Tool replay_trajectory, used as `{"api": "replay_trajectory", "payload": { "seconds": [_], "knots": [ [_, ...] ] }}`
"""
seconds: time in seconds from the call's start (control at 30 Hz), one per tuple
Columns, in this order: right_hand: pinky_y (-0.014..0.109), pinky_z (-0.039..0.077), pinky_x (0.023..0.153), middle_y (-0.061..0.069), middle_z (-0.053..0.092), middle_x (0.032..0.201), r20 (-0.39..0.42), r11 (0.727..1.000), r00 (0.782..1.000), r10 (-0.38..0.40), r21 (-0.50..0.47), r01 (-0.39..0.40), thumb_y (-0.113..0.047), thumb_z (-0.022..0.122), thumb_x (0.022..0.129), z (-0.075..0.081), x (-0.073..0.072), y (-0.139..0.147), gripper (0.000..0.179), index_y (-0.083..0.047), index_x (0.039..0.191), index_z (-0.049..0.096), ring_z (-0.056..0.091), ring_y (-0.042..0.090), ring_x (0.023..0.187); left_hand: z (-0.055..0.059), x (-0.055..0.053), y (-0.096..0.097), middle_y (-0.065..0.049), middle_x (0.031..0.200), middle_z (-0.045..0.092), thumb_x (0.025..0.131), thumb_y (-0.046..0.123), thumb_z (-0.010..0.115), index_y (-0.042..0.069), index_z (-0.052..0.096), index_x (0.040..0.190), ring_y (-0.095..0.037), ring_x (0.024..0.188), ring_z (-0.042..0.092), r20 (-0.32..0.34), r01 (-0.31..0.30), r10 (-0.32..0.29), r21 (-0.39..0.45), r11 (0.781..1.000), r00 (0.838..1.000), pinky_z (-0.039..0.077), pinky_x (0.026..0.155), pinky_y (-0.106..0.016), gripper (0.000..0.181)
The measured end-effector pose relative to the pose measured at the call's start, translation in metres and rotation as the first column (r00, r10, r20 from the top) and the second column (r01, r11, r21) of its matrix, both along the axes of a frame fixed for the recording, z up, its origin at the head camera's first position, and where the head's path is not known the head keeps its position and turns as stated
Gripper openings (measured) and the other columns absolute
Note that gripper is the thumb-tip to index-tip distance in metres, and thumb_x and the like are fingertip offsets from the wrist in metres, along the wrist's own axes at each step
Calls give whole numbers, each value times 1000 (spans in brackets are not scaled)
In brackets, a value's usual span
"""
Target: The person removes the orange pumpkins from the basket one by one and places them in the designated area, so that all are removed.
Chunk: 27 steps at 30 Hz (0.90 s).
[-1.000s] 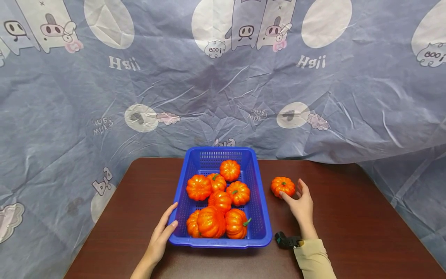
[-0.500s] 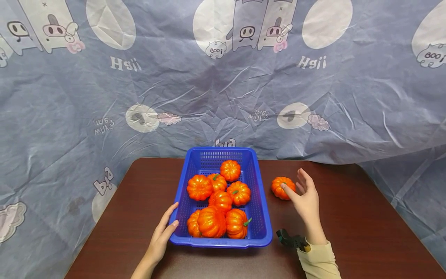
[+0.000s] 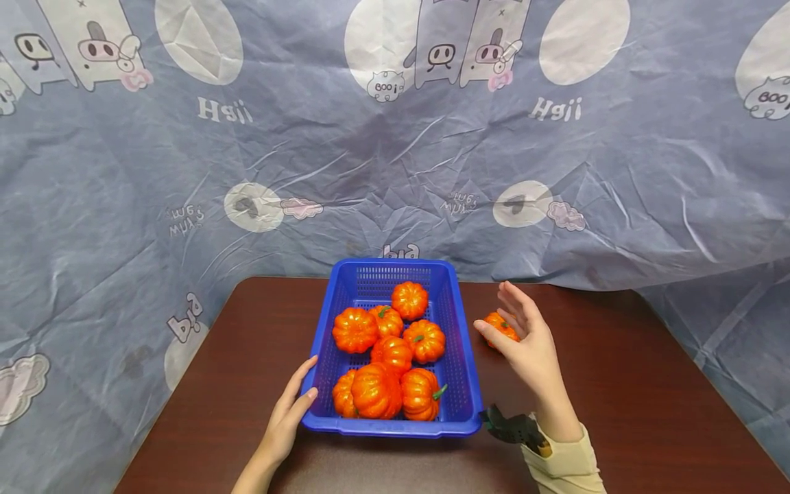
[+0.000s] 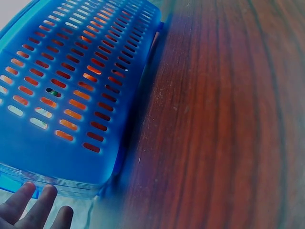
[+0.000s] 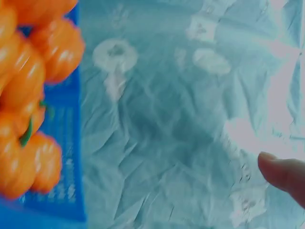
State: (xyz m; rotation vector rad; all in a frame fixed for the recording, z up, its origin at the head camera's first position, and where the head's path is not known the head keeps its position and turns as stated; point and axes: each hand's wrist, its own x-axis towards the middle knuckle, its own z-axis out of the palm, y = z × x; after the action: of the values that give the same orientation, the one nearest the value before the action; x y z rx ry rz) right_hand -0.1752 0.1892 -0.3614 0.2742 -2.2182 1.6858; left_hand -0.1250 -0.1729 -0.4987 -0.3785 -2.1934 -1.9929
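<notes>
A blue perforated plastic basket (image 3: 461,343) stands on the table with several glossy orange toy pumpkins (image 3: 376,390) inside. My left hand (image 3: 279,427) rests against its left side near the front, fingers fairly straight, tips at the rim. In the left wrist view three fingertips (image 4: 45,193) show by the basket wall (image 4: 52,162). To the basket's right, one small pumpkin (image 3: 505,325) lies on the table. My right hand (image 3: 531,346) is raised in front of that pumpkin, partly hiding it, with fingers spread and nothing held. Its thumb (image 5: 281,174) shows in the right wrist view.
The dark brown wooden table (image 3: 629,384) extends on both sides of the basket. Behind it hangs a wrinkled grey-blue cloth (image 3: 370,165) with cartoon prints. A black device (image 3: 512,427) sits on my right wrist, close to the basket's front right corner.
My right hand has left the loose pumpkin, lifting and then shifting left toward the basket. That pumpkin stays on the table. My left hand and the basket keep their places.
</notes>
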Motion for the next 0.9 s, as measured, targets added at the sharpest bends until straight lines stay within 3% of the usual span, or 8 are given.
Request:
{"api": "replay_trajectory", "payload": {
  "seconds": [0.37, 0.67, 0.9],
  "knots": [
    [27, 38, 99, 11, 44, 139, 17, 977, 978, 210, -40, -209, -4, 74, 78, 7, 12, -42, 72, -6, 140, 37, 43, 25, 127, 3, 2, 2, -11, 147, 33, 97, 10, 44, 14, 37, 144, -24, 119, 46, 5, -15, 15, 7, 1000, 1000, 42, 91, -24, 48],
    [40, 37, 100, 8, 45, 139, 93, 957, 952, 291, -18, -290, -11, 79, 75, -2, 17, -77, 75, -10, 139, 40, 44, 25, 126, 2, 2, 2, -11, 148, 32, 97, 11, 44, 15, 37, 144, -26, 120, 45, 16, -11, 11, 9, 1000, 1000, 42, 92, -24, 48],
    [41, 38, 100, 6, 49, 135, 168, 938, 925, 340, 5, -346, -18, 81, 74, -17, 20, -100, 75, -12, 138, 43, 46, 25, 124, 2, 2, 1, -12, 147, 33, 97, 10, 44, 14, 37, 144, -24, 119, 46, 10, -8, 8, 17, 1000, 1000, 43, 91, -24, 47]
  ]
}}
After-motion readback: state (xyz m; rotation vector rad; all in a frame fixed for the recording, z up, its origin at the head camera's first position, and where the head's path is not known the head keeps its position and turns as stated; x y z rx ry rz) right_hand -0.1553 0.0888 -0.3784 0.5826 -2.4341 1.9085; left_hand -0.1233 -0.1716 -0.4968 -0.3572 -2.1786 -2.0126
